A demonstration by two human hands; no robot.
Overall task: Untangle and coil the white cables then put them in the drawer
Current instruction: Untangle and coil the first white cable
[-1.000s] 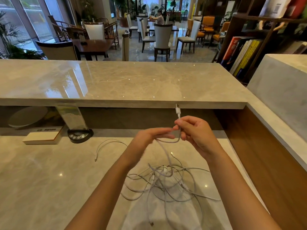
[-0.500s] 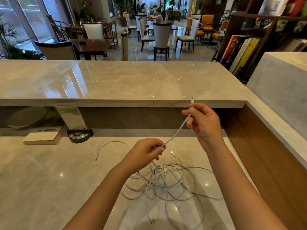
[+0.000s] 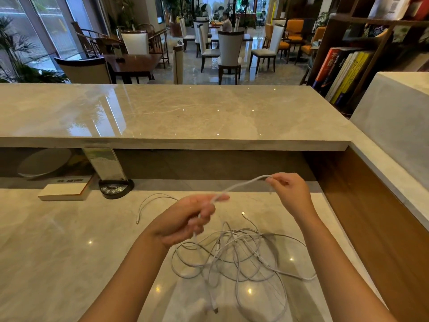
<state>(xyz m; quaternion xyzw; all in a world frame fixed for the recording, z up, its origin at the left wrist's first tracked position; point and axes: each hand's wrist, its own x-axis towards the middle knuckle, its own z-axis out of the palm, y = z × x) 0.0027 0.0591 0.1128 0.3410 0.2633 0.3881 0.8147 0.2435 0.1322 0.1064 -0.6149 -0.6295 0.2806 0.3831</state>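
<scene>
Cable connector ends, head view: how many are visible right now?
3. One left of the left hand on the counter at, one beyond the tangle at, one nearest the camera at. More may be hidden in the tangle or hands.

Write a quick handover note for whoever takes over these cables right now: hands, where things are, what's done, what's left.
Left hand and right hand both pinch one white cable, stretched between them above the counter.
Tangled cables lie in a pile on the counter below the hands; a separate cable lies to the left.
Done: nothing coiled.
Left: untangle, coil all, put in the drawer, which is not in view.
</scene>
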